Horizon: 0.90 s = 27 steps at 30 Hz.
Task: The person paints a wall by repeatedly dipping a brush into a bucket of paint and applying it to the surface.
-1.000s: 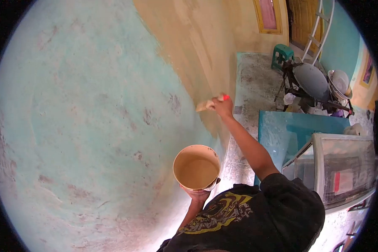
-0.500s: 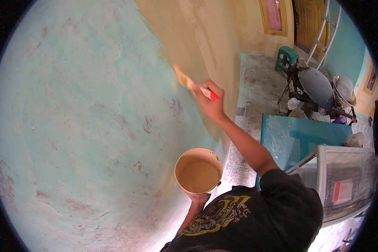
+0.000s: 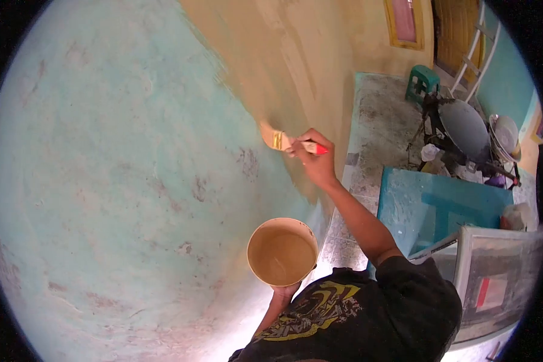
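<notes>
My right hand (image 3: 314, 158) is closed around the handle of a paintbrush (image 3: 277, 139) with a red tip and a gold-coloured ferrule. The bristles lie against the wall (image 3: 133, 157), at the border between pale turquoise and fresh tan paint (image 3: 265, 54). Below it, my left hand (image 3: 287, 291) holds a bucket (image 3: 282, 224) from underneath, close to my chest. Tan paint shows inside the bucket. Most of the left hand's fingers are hidden beneath it.
To the right are a teal table (image 3: 404, 196), a glass-sided case (image 3: 495, 283) and a large wok (image 3: 463, 127) on a stand. Farther back stand a green stool (image 3: 422, 83) and a white ladder (image 3: 473, 57).
The paintbrush and my right hand have moved slightly down and right along the paint border. The camera view has shifted a little. The bucket is still in my left hand.
</notes>
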{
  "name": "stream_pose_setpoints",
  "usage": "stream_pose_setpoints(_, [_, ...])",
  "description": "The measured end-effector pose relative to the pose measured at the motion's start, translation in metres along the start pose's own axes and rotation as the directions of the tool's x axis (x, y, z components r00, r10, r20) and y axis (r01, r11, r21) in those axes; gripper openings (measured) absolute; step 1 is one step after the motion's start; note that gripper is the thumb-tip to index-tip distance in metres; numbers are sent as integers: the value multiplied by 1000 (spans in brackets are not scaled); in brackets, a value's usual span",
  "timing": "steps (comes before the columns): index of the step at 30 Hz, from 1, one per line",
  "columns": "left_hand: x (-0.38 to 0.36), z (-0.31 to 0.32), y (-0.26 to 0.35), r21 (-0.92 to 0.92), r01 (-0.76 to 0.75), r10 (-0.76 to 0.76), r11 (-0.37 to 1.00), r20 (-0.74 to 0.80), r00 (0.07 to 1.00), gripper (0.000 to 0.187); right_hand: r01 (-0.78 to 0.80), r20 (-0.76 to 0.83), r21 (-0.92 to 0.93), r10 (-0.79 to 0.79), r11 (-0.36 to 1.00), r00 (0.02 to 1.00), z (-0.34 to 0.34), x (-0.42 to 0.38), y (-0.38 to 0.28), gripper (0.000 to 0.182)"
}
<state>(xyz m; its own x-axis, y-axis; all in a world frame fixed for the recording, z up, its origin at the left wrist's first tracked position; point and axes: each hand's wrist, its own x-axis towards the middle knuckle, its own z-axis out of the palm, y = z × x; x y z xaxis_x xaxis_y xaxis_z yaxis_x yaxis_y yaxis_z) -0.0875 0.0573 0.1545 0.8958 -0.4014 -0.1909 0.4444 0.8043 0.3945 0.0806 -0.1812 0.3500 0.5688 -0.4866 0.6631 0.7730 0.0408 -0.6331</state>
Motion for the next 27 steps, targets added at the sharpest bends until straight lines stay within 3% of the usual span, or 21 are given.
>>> stream_pose_setpoints(1, [-1,1,-2,-4,-3,3,1000,-3,1000,87,-11,-33,83,14,996,999,-1,-4,-1,19])
stream_pose_setpoints(4, [-3,4,-3,-60,8,-8,998,6,1000,86,120,-168,16,-115,993,979,4,40,-21,18])
stream_pose_setpoints(6, [2,7,-1,-88,24,-22,996,32,999,86,113,-64,106,-107,988,992,13,65,-22,18])
stream_pose_setpoints(8, [2,4,-4,211,-83,71,974,59,996,87,77,12,96,-79,992,997,13,64,-9,17])
stream_pose_setpoints(10, [-6,11,-2,382,-88,78,920,40,996,88,9,71,-21,-8,1000,997,1,31,32,15])
stream_pose_setpoints(11, [-12,29,0,407,-45,46,912,8,999,88,-95,73,24,93,995,993,-6,20,33,15])
stream_pose_setpoints(14, [-4,28,-4,206,-32,18,978,69,997,87,-24,-7,-13,24,1000,1000,-23,35,30,13])
stream_pose_setpoints(15, [-8,21,-4,98,-33,23,995,100,995,86,18,-82,59,-13,998,997,-18,55,18,13])
stream_pose_setpoints(17, [-8,13,-5,68,-28,21,997,109,994,86,86,-192,275,-33,957,981,1,98,-24,14])
stream_pose_setpoints(19, [-4,16,-5,90,-35,24,995,117,993,86,24,-88,412,14,911,996,21,134,-59,16])
stream_pose_setpoints(22, [-3,21,-4,166,-50,29,985,124,992,87,-43,34,397,32,917,999,49,143,-69,16])
stream_pose_setpoints(25, [-5,21,0,197,-56,32,979,121,992,89,-199,92,499,177,843,980,60,83,-33,14])
stream_pose_setpoints(27, [-3,24,1,215,-67,40,974,128,991,89,-281,114,384,257,880,960,36,68,-15,12])
